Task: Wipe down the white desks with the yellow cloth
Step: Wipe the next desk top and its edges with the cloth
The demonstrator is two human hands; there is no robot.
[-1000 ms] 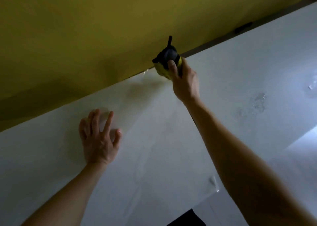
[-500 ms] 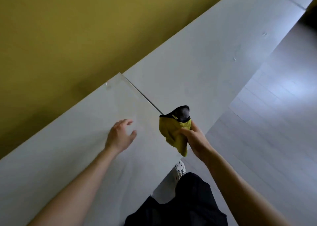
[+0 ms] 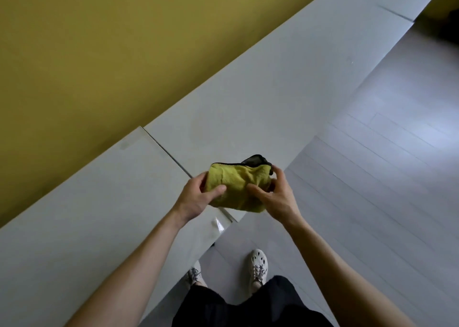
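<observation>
Yellow cloth (image 3: 236,184) bunched, held off the tabletop (image 3: 99,202) above its front edge, over the desk seam (image 3: 164,148). Both left hand (image 3: 196,199) and right hand (image 3: 279,199) grip it, fingers (image 3: 216,191) curled in; likely refolding for a fresh face.

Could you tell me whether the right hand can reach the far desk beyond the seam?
Probably yes: the right hand, holding the yellow cloth with the left hand, hovers beside the far desk, nothing between.

Office-like room: white desks (image 3: 248,103) along yellow wall (image 3: 99,41).
</observation>
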